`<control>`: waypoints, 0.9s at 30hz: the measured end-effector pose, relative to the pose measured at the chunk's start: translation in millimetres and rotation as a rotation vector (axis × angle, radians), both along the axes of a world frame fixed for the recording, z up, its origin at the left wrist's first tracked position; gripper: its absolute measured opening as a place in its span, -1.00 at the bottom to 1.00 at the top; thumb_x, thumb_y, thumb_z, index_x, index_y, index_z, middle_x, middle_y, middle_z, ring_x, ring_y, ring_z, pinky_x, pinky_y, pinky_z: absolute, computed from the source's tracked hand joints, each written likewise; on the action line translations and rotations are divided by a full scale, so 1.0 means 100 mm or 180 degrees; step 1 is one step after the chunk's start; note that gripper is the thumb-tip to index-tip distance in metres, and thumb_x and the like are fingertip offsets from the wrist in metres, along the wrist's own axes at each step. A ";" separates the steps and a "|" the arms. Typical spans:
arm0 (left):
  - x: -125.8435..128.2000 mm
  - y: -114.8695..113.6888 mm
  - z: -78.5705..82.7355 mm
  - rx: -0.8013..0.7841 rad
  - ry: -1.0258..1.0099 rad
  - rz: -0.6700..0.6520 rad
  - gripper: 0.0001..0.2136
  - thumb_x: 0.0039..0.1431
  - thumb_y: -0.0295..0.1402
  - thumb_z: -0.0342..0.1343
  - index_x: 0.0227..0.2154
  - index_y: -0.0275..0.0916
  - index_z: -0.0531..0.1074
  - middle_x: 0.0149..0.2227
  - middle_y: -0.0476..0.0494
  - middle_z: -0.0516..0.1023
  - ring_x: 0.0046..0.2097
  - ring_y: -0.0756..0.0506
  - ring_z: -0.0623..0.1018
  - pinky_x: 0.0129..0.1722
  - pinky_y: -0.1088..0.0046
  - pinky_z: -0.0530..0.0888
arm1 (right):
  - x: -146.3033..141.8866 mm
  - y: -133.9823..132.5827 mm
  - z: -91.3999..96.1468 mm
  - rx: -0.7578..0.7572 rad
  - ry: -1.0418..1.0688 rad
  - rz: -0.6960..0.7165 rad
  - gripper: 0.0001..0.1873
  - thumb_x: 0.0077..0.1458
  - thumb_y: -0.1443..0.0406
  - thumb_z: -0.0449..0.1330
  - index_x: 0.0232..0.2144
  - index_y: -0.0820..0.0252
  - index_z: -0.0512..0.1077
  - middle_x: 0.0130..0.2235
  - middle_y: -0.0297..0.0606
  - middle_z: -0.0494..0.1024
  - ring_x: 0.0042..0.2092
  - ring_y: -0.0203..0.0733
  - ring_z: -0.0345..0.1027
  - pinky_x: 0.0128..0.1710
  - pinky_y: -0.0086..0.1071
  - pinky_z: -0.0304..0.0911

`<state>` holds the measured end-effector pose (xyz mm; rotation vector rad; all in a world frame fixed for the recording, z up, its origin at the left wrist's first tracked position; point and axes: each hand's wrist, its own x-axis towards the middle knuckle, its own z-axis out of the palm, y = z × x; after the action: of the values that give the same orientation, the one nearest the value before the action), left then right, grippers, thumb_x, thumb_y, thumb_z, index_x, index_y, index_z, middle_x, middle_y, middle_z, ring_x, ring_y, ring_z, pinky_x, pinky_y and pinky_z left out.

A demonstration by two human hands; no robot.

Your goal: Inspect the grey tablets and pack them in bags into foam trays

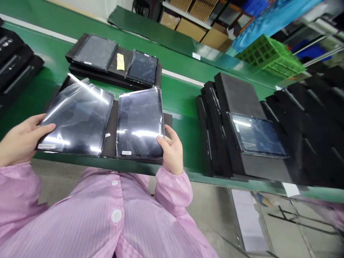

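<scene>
Two dark tablets in glossy plastic film lie side by side on a black foam tray [110, 136] at the near edge of the green conveyor belt. My left hand [20, 141] grips the left edge of the left tablet [77, 116], thumb on its screen. At the lower right corner of the right tablet [140, 122], my right hand [172, 150] holds on with its fingers curled round the edge. Both arms wear pink striped sleeves.
A second foam tray [113, 71] with two more tablets and a yellow slip sits farther back on the belt [182, 96]. To the right, another tablet [256, 134] rests on stacked black foam trays. A green crate [268, 55] and cardboard boxes stand behind.
</scene>
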<state>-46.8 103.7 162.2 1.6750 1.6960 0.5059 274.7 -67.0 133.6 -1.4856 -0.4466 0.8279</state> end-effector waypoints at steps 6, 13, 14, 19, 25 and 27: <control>0.27 -0.17 -0.13 -0.0833 -0.1911 0.0526 -0.47 -0.05 -0.06 0.38 -0.11 -0.33 0.51 -0.40 0.03 0.60 -0.38 -0.03 0.50 -0.44 0.57 0.42 | -0.36 0.27 -0.05 0.0406 0.0510 0.0353 -0.42 -0.10 0.15 0.36 0.01 0.21 0.44 -0.28 -0.20 0.69 -0.21 -0.02 0.59 -0.20 -0.18 0.49; 0.39 -0.40 -0.36 -0.0509 -0.2466 0.0602 -0.56 0.09 -0.06 0.32 -0.12 -0.31 0.50 -0.40 0.08 0.59 -0.35 0.00 0.54 -0.52 0.65 0.41 | -0.67 0.44 -0.14 0.0383 0.0628 0.0647 -0.44 -0.06 0.16 0.36 0.00 0.22 0.44 -0.28 -0.21 0.69 -0.22 -0.05 0.60 -0.14 -0.18 0.50; 0.42 -0.43 -0.36 -0.0489 -0.2534 0.0599 -0.55 0.07 -0.06 0.34 -0.12 -0.31 0.50 -0.41 0.09 0.58 -0.34 0.00 0.55 -0.48 0.66 0.44 | -0.70 0.48 -0.14 0.0358 0.0548 0.0720 -0.45 -0.04 0.16 0.34 0.01 0.22 0.43 -0.28 -0.20 0.69 -0.23 -0.06 0.59 -0.15 -0.18 0.49; 0.63 -0.48 -0.30 -0.0596 -0.2867 0.0486 -0.51 -0.11 -0.21 0.47 -0.13 -0.26 0.47 -0.26 -0.01 0.63 -0.24 -0.07 0.60 -0.32 0.56 0.58 | -0.68 0.61 -0.05 0.0242 -0.1149 0.0515 -0.54 0.05 0.12 0.24 -0.04 0.24 0.48 -0.22 -0.10 0.62 -0.14 -0.01 0.51 -0.07 -0.08 0.44; 0.98 -0.34 -0.36 -0.0283 -0.3473 0.0041 -0.48 -0.18 -0.28 0.47 -0.13 -0.19 0.40 -0.19 -0.05 0.60 -0.20 -0.07 0.61 -0.23 0.51 0.60 | -0.29 0.65 0.14 0.0372 -0.2256 -0.0188 -0.51 -0.05 0.08 0.32 -0.09 0.19 0.46 -0.03 -0.03 0.50 0.00 0.00 0.40 0.06 -0.06 0.35; 1.11 -0.29 -0.41 -0.0323 -0.3623 -0.0208 -0.44 -0.22 -0.28 0.48 -0.12 -0.19 0.39 -0.16 -0.08 0.61 -0.15 -0.09 0.62 -0.16 0.48 0.60 | -0.15 0.68 0.21 0.0664 -0.1604 0.0211 -0.40 -0.08 0.08 0.34 0.00 0.19 0.40 0.00 -0.03 0.53 -0.06 -0.07 0.46 -0.03 -0.18 0.41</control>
<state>63.9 75.2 121.6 0.9905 0.7920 1.0539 259.5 1.5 155.0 -1.4817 -0.9327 0.4318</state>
